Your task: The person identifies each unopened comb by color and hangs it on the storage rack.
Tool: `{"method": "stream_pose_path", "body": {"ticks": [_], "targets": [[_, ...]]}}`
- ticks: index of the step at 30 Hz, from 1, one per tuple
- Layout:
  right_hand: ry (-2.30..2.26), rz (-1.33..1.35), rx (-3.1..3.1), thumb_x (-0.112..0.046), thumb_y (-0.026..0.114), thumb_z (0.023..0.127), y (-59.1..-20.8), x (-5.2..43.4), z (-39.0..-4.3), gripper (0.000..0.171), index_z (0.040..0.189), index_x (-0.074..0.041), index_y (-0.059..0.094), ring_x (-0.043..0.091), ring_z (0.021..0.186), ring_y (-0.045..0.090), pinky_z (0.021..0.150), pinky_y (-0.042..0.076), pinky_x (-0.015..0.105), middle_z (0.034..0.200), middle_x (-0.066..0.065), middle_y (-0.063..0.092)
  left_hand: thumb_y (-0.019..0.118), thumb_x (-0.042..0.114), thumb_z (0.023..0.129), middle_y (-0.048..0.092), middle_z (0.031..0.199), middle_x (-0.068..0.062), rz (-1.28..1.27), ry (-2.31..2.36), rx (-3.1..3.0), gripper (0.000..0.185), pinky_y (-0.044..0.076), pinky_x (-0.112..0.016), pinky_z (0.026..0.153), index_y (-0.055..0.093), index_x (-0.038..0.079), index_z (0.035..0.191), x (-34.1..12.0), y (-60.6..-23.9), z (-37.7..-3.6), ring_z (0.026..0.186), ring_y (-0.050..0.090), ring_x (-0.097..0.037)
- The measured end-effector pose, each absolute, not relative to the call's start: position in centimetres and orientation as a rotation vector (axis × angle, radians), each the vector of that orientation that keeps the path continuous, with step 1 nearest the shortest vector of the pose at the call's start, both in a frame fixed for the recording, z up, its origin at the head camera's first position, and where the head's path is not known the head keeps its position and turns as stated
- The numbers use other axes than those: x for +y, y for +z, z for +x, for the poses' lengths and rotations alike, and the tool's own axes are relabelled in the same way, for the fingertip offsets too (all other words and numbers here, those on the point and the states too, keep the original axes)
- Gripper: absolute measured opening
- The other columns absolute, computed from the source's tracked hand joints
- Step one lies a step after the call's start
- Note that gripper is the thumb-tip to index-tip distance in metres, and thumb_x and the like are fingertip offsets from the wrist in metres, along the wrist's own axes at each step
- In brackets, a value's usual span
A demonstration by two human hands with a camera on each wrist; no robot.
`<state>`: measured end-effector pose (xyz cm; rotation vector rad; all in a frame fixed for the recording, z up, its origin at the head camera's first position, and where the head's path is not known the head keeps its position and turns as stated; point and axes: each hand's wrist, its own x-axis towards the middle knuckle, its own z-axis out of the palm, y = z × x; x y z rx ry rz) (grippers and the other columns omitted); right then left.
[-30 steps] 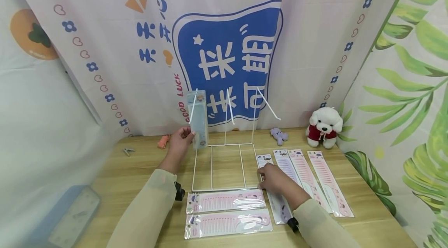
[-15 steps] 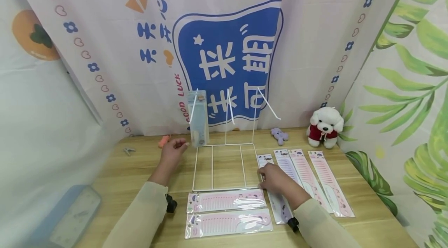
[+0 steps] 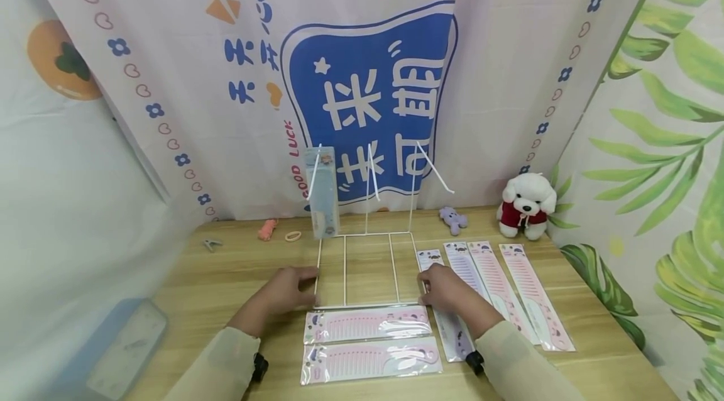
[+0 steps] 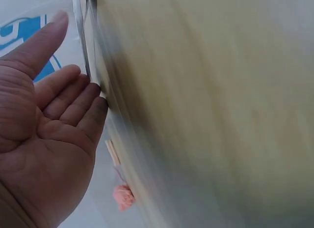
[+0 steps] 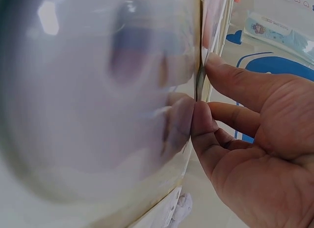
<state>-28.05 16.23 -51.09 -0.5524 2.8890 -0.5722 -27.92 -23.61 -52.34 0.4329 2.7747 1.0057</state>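
Head view, wooden tabletop. White wire display rack at centre, flat base frame lying on the wood, three hooks rising at 12 o'clock. Pale blue packaged comb hanging from the leftmost hook. Left hand at 9 o'clock of the base frame, fingers straight and relaxed, fingertips touching the wire edge. Right hand at 3 o'clock of the frame, fingers lightly bent, pressed against a lilac carded comb packet lying beside the frame; whether pinching it or the wire, cannot tell. Two pink carded comb packets lying crosswise at 6 o'clock, just beside the front wire. Three further long comb packets fanned out at 3 o'clock. At 1 to 2 o'clock, small purple plush toy and white plush dog in red top. At 10 to 11 o'clock, orange trinket, pale elastic ring, grey clip. Backdrop curtain printed "GOOD LUCK" beside large white characters on blue.
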Motion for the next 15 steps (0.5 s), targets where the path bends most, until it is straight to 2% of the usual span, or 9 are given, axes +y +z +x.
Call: {"method": "stream_pose_path", "body": {"ticks": [6,15], "targets": [[-0.598,-0.529,2.873,-0.013,0.090,0.090,-51.19,16.12,-28.09,0.035,0.076,-0.012,0.057,0.018,0.072,0.049,0.063,0.038,0.032,0.075,0.002,0.051,0.096,0.024,0.085,0.060,0.159,-0.018,0.405,0.965,2.784,0.076,0.038,-0.058,0.130,0.064,0.002,0.151,-23.18,-52.32,-27.31,0.154,0.049,-0.042],[-0.609,-0.534,2.869,-0.014,0.090,0.090,-51.08,16.32,-28.14,0.038,0.074,-0.014,0.055,0.016,0.068,0.047,0.060,0.037,0.030,0.073,0.000,0.050,0.095,0.027,0.087,0.059,0.161,-0.017,0.437,0.921,2.812,0.076,0.038,-0.057,0.129,0.063,0.003,0.152,-23.07,-52.07,-27.04,0.154,0.049,-0.041]]}}
